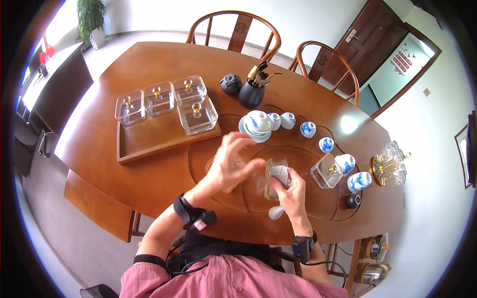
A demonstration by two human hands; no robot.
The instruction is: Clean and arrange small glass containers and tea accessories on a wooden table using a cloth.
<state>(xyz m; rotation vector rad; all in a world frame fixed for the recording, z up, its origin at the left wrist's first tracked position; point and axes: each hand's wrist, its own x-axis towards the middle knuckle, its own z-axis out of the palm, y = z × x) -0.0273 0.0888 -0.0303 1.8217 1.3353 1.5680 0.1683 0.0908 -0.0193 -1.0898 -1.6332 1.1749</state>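
Observation:
My right hand [293, 193] grips a clear square glass container [271, 192] tipped on its side, and presses a crumpled whitish tissue or cloth [280, 174] against it. Part of the same material [276, 212] hangs below the hand. To its left, my left hand [233, 164] is raised with fingers apart and holds nothing. Under that hand lies a clear lid or container [235, 186], mostly hidden by the palm. Another lidded glass container [327, 174] with a gold knob stands right of my right hand.
Several lidded glass containers [156, 97] stand on and behind a wooden tray [139, 158] at left. A white gaiwan [258, 123], blue-and-white cups [308, 129] and a black tool vase [252, 95] stand beyond my hands. A gold rack with glass cups [389, 164] is far right.

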